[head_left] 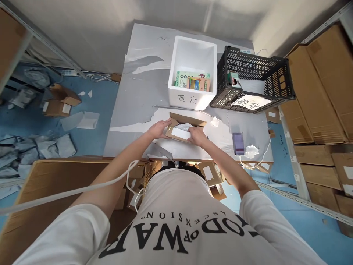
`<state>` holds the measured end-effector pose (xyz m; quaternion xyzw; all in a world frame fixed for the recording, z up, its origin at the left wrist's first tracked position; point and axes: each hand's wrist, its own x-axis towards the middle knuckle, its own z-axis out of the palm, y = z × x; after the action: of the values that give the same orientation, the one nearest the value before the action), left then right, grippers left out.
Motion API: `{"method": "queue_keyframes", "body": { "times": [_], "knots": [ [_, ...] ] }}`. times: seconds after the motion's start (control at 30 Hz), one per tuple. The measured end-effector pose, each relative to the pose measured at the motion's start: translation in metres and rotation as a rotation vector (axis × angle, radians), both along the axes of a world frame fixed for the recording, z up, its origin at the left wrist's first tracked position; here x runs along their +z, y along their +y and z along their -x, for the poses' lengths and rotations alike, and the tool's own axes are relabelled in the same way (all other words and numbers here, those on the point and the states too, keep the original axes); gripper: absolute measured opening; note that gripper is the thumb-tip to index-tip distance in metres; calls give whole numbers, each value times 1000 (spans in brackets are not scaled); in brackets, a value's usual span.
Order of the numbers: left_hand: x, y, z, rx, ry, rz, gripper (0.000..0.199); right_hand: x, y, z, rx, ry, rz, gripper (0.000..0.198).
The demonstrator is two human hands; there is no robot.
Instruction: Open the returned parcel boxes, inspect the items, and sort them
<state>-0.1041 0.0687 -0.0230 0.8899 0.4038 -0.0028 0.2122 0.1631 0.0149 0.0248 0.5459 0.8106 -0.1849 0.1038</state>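
Blue floor (102, 96) and pale walls enclose the workspace; tall stacks of cartons (328, 84) stand to our right, plain corrugated board. A large carton (38, 191) gapes at lower left. Before us, the tabletop (143, 86) wears a grey covering, torn and peeled to white in patches.

Toward its far right we note a black crate (279, 101), rigid latticed plastic with a handwritten sheet on its front. Beside it, a white foam box (204, 103): smooth, thick-walled, printed packets inside.

The small carton (187, 118) lies near the tabletop's front edge, top open, a white label on its near wall. Our left hand (160, 129) grasps its left end; our right hand (198, 136) grips the near wall toward the right, fingertips over the rim. Whether they also touch the crumpled white wrap (184, 126) inside, we cannot tell.

We judge the carton light and fairly stiff, dry rather than slippery, its flaps the weak part; best held by the end walls. The wrap looks soft and thin; contents hidden, fragility unknown. Smallest: a purple phone-like device (237, 143), corded, right.
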Motion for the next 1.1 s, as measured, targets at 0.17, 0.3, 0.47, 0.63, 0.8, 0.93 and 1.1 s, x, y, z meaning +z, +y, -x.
{"method": "queue_keyframes", "body": {
  "times": [0.17,0.3,0.47,0.63,0.8,0.93,1.1],
  "knots": [
    [4,-5,-2,-70,81,-30,93,5,-14,7,6,35,56,30],
    [6,-3,-4,-25,115,-63,85,7,-29,8,82,-27,-4,19],
    [8,4,-16,-16,143,-67,87,-7,-50,-1,154,-111,-91,29],
    [28,-2,-7,-89,173,-62,90,-11,-40,-20,142,139,-25,25],
    [52,-14,-21,-180,66,-147,53,6,3,-26,268,107,-31,33],
    [55,-13,-57,-436,9,-90,37,16,18,-16,487,-182,42,27],
    [57,-11,-65,-325,128,-120,41,20,9,-34,446,-194,-88,30]
  ]
}}
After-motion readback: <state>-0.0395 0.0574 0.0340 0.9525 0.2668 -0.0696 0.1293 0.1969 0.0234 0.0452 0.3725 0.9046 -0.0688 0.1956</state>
